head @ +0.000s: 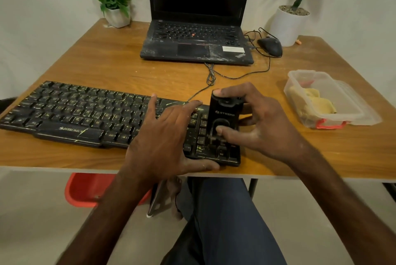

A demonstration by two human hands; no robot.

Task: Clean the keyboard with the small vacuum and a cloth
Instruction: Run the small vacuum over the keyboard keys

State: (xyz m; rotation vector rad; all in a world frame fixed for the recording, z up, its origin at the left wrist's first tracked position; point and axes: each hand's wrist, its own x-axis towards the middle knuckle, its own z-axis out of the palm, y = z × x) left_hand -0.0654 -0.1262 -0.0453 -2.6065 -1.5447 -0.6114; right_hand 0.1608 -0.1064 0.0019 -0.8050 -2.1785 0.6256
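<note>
Black and streaked with pale dust, the keyboard [85, 114] is laid along the near edge of the wooden tabletop [107, 65]; its right end, the number pad, is where both hands are set. The small vacuum [222, 121], a black upright block, is stood on the number pad; it is clasped by the right hand [257, 123], with the thumb pressed on its front face and a fingertip hooked over its top. The left hand [169, 136] is spread flat over the keys just left of the vacuum, fingers splayed and gripping nothing; its thumb is laid along the keyboard's near edge. Beyond the keyboard an open laptop [197, 35] is seen, with a mouse [270, 46] beside it; to the keyboard's right a clear plastic container [321, 97] is placed, yellow cloth [312, 102] bundled inside.
</note>
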